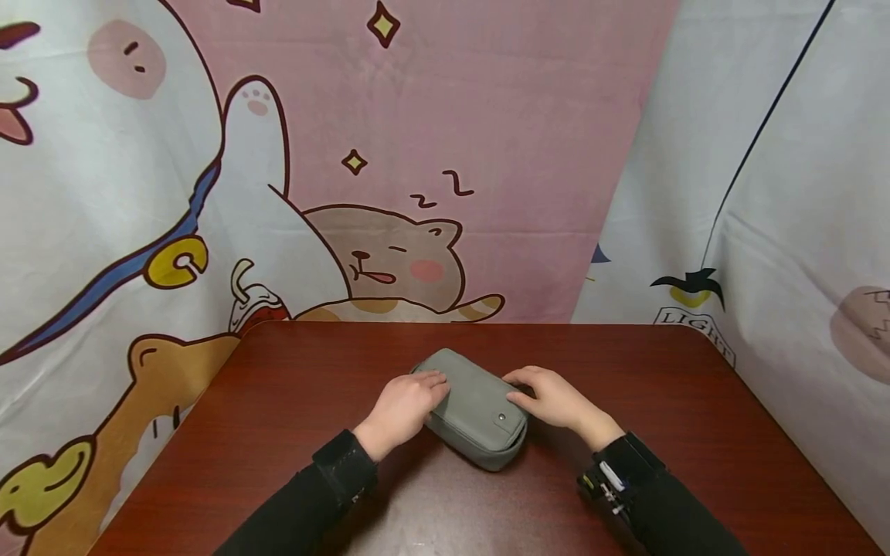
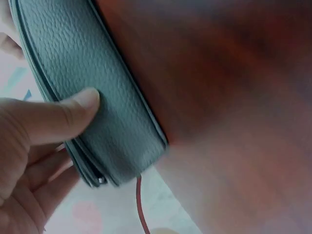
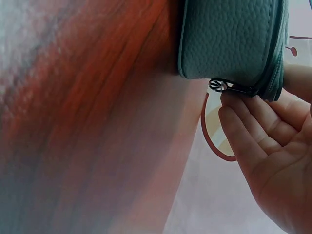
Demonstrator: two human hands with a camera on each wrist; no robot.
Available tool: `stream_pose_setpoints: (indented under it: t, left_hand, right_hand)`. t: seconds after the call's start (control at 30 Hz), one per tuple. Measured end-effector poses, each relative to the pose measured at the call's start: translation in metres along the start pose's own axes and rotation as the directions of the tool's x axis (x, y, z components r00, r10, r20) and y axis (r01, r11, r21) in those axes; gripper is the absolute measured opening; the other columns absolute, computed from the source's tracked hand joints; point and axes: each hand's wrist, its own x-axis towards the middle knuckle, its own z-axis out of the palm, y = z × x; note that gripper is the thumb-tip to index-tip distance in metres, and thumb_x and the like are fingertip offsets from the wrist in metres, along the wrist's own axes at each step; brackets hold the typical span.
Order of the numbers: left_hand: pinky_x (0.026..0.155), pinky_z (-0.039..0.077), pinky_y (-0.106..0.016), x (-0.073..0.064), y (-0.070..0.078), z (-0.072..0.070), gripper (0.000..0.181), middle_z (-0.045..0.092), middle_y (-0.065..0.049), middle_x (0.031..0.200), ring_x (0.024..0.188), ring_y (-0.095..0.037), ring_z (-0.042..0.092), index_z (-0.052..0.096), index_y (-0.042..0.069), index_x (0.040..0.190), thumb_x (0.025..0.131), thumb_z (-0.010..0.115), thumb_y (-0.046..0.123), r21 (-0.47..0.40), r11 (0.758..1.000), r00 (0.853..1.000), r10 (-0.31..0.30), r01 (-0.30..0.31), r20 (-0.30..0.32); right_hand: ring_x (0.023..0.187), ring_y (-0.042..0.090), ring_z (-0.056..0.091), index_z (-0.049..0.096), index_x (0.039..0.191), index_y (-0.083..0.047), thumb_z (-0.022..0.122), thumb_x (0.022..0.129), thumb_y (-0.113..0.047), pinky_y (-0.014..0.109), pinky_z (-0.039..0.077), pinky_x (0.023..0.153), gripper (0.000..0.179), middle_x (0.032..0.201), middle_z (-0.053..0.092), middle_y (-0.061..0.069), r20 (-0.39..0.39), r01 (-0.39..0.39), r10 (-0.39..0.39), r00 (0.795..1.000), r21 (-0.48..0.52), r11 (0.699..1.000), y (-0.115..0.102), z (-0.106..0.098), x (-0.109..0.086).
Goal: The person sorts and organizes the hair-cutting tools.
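Observation:
A grey-green zippered leather case (image 1: 473,401) lies at an angle on the table, its lid down and a small round snap (image 1: 501,417) near one corner. My left hand (image 1: 399,409) grips its left side, with the thumb (image 2: 80,114) on the pebbled side wall and the fingers over the lid. At the case's right end is my right hand (image 1: 556,401). In the right wrist view its fingers reach out fairly straight, fingertips right by the metal zipper pull (image 3: 234,87), while part of the thumb is hidden behind the case.
The reddish-brown wooden table (image 1: 313,378) extends around the case. Behind it hangs a pink and white cloth (image 1: 528,154) with cartoon animals, which also runs down both sides. Dark sleeves with wrist devices (image 1: 608,479) cover both forearms.

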Motion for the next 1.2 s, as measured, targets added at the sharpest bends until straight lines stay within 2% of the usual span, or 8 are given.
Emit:
stream_pose_setpoints:
  t: [0.17, 0.33, 0.43, 0.57, 0.73, 1.0, 1.1, 1.2]
  left_hand:
    - [0.092, 0.051, -0.031, 0.009, -0.017, 0.003, 0.052, 0.068, -0.007, 0.123, 0.116, -0.019, 0.062, 0.072, 0.009, 0.119, 0.07, 0.09, 0.009, 0.011, 0.996, 0.996, 0.086, -0.087, 0.032]
    - [0.099, 0.047, -0.03, 0.017, -0.033, 0.009, 0.059, 0.065, -0.006, 0.129, 0.122, -0.017, 0.058, 0.069, 0.009, 0.126, 0.071, 0.09, 0.01, 0.031, 0.984, 0.981, 0.175, -0.178, 0.079]
    - [0.101, 0.045, -0.029, 0.02, -0.041, 0.012, 0.061, 0.064, -0.004, 0.131, 0.125, -0.017, 0.056, 0.067, 0.01, 0.129, 0.072, 0.089, 0.01, 0.035, 0.978, 0.974, 0.203, -0.207, 0.097]
    - [0.103, 0.043, -0.03, 0.023, -0.048, 0.016, 0.054, 0.063, -0.002, 0.132, 0.128, -0.017, 0.054, 0.067, 0.011, 0.129, 0.078, 0.084, 0.006, 0.011, 0.975, 0.971, 0.218, -0.22, 0.098]
    - [0.104, 0.042, -0.031, 0.027, -0.054, 0.021, 0.042, 0.064, -0.003, 0.131, 0.128, -0.017, 0.054, 0.068, 0.01, 0.128, 0.087, 0.073, 0.001, -0.018, 0.974, 0.971, 0.228, -0.227, 0.07]
    - [0.103, 0.043, -0.032, 0.028, -0.059, 0.023, 0.038, 0.064, -0.004, 0.131, 0.127, -0.018, 0.055, 0.068, 0.01, 0.128, 0.09, 0.068, 0.002, -0.036, 0.972, 0.97, 0.235, -0.233, 0.057]
    - [0.103, 0.043, -0.032, 0.027, -0.06, 0.023, 0.039, 0.064, -0.004, 0.131, 0.127, -0.018, 0.055, 0.067, 0.009, 0.128, 0.09, 0.069, 0.001, -0.046, 0.971, 0.97, 0.238, -0.236, 0.054]
    - [0.104, 0.043, -0.031, 0.027, -0.06, 0.024, 0.039, 0.064, -0.005, 0.131, 0.127, -0.019, 0.055, 0.067, 0.009, 0.128, 0.09, 0.069, 0.0, -0.05, 0.969, 0.969, 0.245, -0.242, 0.046]
  right_hand:
    - [0.102, 0.025, 0.064, 0.067, 0.119, -0.002, 0.066, 0.097, -0.02, 0.045, 0.052, 0.087, 0.029, 0.11, 0.067, 0.007, -0.027, -0.011, 0.011, 1.0, 0.012, 1.0, -0.002, 0.001, -0.004]
    - [0.098, 0.025, 0.065, 0.066, 0.117, -0.002, 0.067, 0.096, -0.022, 0.043, 0.054, 0.083, 0.03, 0.109, 0.066, 0.009, -0.037, -0.037, 0.038, 0.999, 0.04, 0.999, -0.004, 0.002, -0.006]
    - [0.096, 0.024, 0.065, 0.066, 0.116, -0.002, 0.068, 0.095, -0.024, 0.041, 0.054, 0.081, 0.03, 0.108, 0.065, 0.008, -0.038, -0.046, 0.048, 0.998, 0.057, 0.997, -0.006, 0.002, -0.007]
    - [0.096, 0.024, 0.065, 0.065, 0.115, -0.003, 0.068, 0.095, -0.026, 0.041, 0.055, 0.079, 0.031, 0.107, 0.065, 0.008, -0.03, -0.062, 0.064, 0.997, 0.083, 0.995, -0.008, 0.003, -0.007]
    - [0.093, 0.024, 0.065, 0.064, 0.113, -0.001, 0.069, 0.095, -0.026, 0.041, 0.055, 0.078, 0.031, 0.104, 0.064, 0.008, -0.026, -0.078, 0.081, 0.996, 0.103, 0.992, -0.013, 0.005, -0.007]
    - [0.09, 0.02, 0.064, 0.065, 0.11, -0.003, 0.065, 0.098, -0.028, 0.04, 0.054, 0.078, 0.028, 0.099, 0.065, 0.003, -0.035, -0.09, 0.095, 0.995, 0.123, 0.988, -0.014, 0.008, -0.002]
    - [0.09, 0.017, 0.061, 0.067, 0.109, -0.005, 0.059, 0.101, -0.029, 0.04, 0.052, 0.08, 0.027, 0.099, 0.066, 0.0, -0.03, -0.125, 0.132, 0.991, 0.171, 0.977, -0.01, 0.006, -0.001]
    - [0.095, 0.02, 0.064, 0.066, 0.115, -0.002, 0.054, 0.103, -0.029, 0.043, 0.052, 0.084, 0.031, 0.106, 0.067, 0.006, 0.009, -0.19, 0.195, 0.981, 0.269, 0.944, -0.006, 0.004, -0.002]
